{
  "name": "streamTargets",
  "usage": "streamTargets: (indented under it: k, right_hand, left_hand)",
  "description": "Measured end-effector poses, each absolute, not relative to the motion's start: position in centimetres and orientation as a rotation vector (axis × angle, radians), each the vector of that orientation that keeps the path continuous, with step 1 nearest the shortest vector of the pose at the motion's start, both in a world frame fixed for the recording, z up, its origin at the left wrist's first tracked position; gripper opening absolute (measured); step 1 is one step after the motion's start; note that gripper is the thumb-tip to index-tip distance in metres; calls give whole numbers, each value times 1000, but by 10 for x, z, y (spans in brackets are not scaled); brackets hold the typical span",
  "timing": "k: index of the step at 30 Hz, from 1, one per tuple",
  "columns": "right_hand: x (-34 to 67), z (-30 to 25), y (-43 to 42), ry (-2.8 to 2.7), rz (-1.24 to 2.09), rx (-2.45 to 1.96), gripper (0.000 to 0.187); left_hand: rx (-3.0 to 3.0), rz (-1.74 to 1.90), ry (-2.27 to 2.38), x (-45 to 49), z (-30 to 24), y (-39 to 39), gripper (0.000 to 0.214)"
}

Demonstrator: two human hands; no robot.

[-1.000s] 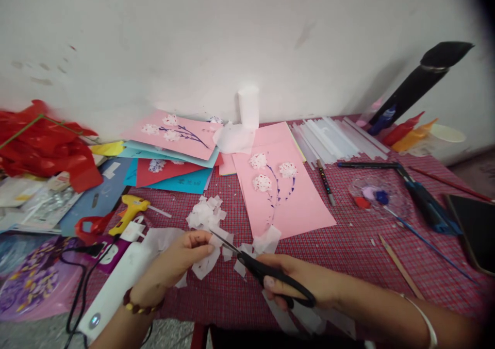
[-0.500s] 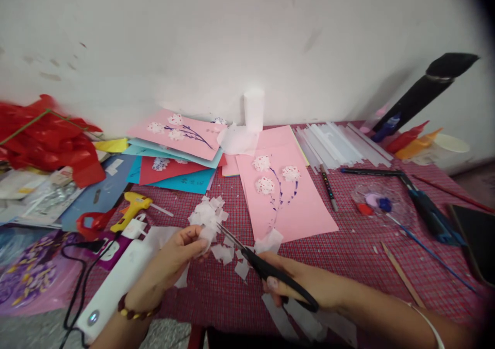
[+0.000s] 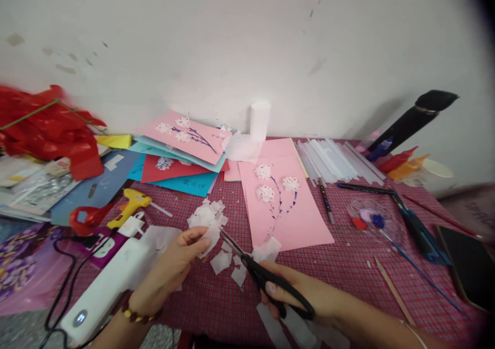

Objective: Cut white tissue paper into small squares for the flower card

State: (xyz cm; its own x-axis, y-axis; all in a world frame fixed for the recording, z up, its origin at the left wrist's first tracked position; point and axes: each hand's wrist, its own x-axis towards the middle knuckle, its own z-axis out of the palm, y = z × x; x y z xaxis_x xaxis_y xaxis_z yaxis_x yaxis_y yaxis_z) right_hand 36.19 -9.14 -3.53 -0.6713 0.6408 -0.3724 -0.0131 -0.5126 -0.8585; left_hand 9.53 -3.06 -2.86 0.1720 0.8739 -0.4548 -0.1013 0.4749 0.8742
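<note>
White paper piece point(image 3: 209, 241), thin, is pinched between thumb and fingers of the left hand point(image 3: 182, 256); it is taken as dial centre, with 12 toward the wall point(image 3: 193, 55). Black scissors point(image 3: 254, 267) are gripped by the right hand point(image 3: 297, 288) at 4 o'clock, fingers closed around the handles. The blades are directed between 10 and 11, tips near the paper's 2 o'clock edge; whether contact is made cannot be told. A pile of cut squares point(image 3: 203, 216) is seen at 12, near the held piece; loose squares point(image 3: 220, 262) are scattered at 5. A pink sheet point(image 3: 303, 228) bearing three white flower heads point(image 3: 265, 193) is laid at 2. A yellow glue gun point(image 3: 133, 200) is noted at 10, a white oblong device point(image 3: 99, 297) at 8.
</note>
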Motion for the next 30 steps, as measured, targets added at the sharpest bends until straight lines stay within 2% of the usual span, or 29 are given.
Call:
streamTargets:
  k: [3,8,17,23,28,30]
  right_hand:
    - [362,-28,-93,-1235,2227,-957,57]
    - [356,-15,-89,-1319,2220,-999,65]
    - [353,-29,-87,-1383,2143,-1013,54]
    - [353,-28,-87,-1346,2157,-1023,56]
    - [358,-40,-87,-1332,2162,-1029,55]
    - [359,-42,-86,-1387,2151,-1018,52]
  left_hand:
    - [743,872,1215,97,-27,-31,34]
    - [714,833,1177,103,-27,-32,40]
    - [687,819,1092,110,-29,-31,39]
    - [618,810,1106,112,-22,-34,46]
    - [657,661,1071,97,-32,-42,24]
    - [711,631,1093,94,-35,-44,23]
